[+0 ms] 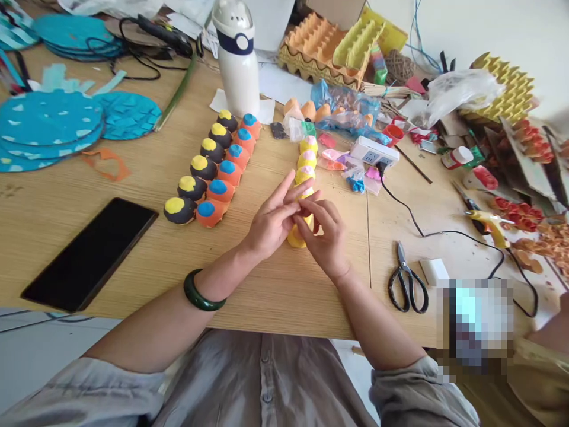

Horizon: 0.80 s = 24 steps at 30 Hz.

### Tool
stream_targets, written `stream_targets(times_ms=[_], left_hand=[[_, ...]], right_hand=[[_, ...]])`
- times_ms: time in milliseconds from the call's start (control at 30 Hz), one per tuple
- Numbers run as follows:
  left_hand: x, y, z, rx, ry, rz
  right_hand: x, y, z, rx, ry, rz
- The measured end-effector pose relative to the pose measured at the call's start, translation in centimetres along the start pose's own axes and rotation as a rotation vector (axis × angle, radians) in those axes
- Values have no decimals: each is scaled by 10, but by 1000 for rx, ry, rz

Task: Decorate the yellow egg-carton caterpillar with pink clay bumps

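Note:
My left hand point(272, 222) and my right hand point(326, 234) meet over a row of yellow egg-carton cups point(307, 159) with pale pink tops. The left fingers are stretched out and spread. My right thumb and index finger are pinched together against the left fingers; whatever they hold, if anything, is too small to make out. The hands hide the middle of the yellow row. To the left stand a row of orange cups with blue tops point(228, 172) and a row of black cups with yellow tops point(203, 168).
A black phone point(91, 254) lies at the left, below blue discs point(51, 118). A white bottle point(240, 65) stands behind the cups. At the right are scissors point(406, 280), a power strip point(374, 152), a glue gun point(489, 225) and, at the edge, another person's arm point(551, 332).

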<state>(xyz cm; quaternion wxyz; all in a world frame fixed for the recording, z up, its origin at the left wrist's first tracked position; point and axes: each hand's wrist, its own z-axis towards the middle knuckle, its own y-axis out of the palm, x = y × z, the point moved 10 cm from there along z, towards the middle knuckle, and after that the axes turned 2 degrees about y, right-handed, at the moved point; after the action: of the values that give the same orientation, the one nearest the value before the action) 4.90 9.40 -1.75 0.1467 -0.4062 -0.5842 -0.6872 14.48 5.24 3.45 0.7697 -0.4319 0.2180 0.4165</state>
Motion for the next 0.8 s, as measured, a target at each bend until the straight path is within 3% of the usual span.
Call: stream_targets(times_ms=[100, 167, 267, 300, 333, 433, 567, 667, 800], left_hand=[[-1, 9, -3, -64, 12, 55], [8, 6, -1, -62, 72, 195], [39, -22, 3, 161, 193, 649], [48, -32, 4, 249, 182, 860], [51, -37, 6, 261, 114, 1064], [43, -44, 9, 166, -119, 1381], [24, -36, 4, 12, -296, 1472], [18, -32, 3, -7, -318, 1490], [16, -33, 3, -12, -313, 1470]], right_hand=[[0, 0, -3, 35, 8, 18], [6, -6, 0, 64, 70, 60], [17, -13, 4, 48, 215, 190], [19, -13, 4, 22, 257, 222], [19, -13, 3, -9, 284, 228], [13, -16, -5, -58, 281, 135], [6, -16, -20, -94, 168, 4], [2, -10, -25, -144, 67, -34], [4, -10, -23, -140, 72, -9]])
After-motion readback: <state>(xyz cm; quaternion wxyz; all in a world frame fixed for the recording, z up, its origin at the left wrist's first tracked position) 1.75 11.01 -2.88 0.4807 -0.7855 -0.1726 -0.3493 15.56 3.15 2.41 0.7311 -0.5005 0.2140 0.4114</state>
